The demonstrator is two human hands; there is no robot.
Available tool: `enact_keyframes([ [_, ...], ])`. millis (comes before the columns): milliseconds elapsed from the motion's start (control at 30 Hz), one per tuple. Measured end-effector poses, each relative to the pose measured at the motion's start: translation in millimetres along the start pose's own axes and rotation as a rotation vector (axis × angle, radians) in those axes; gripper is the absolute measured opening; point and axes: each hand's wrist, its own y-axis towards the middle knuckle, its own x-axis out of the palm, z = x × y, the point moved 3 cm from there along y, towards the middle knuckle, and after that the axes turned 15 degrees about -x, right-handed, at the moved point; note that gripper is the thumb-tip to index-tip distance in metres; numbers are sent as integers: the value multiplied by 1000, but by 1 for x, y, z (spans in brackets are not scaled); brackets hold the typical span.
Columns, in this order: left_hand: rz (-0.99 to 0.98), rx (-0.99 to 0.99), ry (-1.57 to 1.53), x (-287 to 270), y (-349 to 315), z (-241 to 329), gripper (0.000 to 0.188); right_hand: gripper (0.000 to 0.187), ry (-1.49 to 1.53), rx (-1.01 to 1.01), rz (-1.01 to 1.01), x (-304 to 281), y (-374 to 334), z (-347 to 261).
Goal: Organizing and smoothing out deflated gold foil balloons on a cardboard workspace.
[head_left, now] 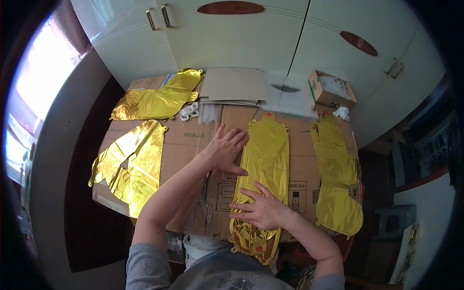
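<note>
A long, flat gold foil balloon [266, 150] lies in front of me on the cardboard, its shiny, crinkled lower end hanging toward my lap. My left hand [224, 151] rests at its left edge, fingers spread and the thumb reaching onto the foil. Lower down, my right hand [261, 209] presses flat across the balloon with fingers apart. Neither hand grips anything. On the right lies another flat gold balloon [336, 179] with a bent lower end. Two more are at the left: an angled foil balloon [145, 164] and, behind it, a bent gold balloon [154, 101].
Flattened cardboard [186, 145] covers the work surface. Toward the back are white rolls [189, 112], thin white sticks [208, 114], stacked grey card sheets [234, 87] and a translucent plastic packet [290, 96]. An open carton [333, 89] holds clear plastic. Cream cabinets [232, 43] stand behind.
</note>
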Motion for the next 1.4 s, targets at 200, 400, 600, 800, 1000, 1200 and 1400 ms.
enact_keyframes([
  [200, -44, -10, 43, 0, 7, -2, 126, 50, -45, -8, -85, 4, 0, -1],
  [400, -169, -8, 166, -7, 11, 1, 136, 57, -23, 22, -219, -6, 6, -6],
  [600, -129, -16, 136, -4, 13, -5, 124, 62, -20, 28, -297, -5, 6, -8],
  [800, -34, -82, -94, 4, 25, -17, 67, 64, -24, 34, -336, -10, 7, -9],
  [1000, 49, -152, -190, 13, 37, -20, 45, 62, 44, 39, -326, -10, 6, -7],
  [1200, 196, -265, -158, 25, 41, -21, 45, 64, 87, 52, -347, -13, 9, -7],
  [1400, 319, -404, -185, 17, 44, -20, 45, 63, 60, 36, -302, -11, 6, -6],
])
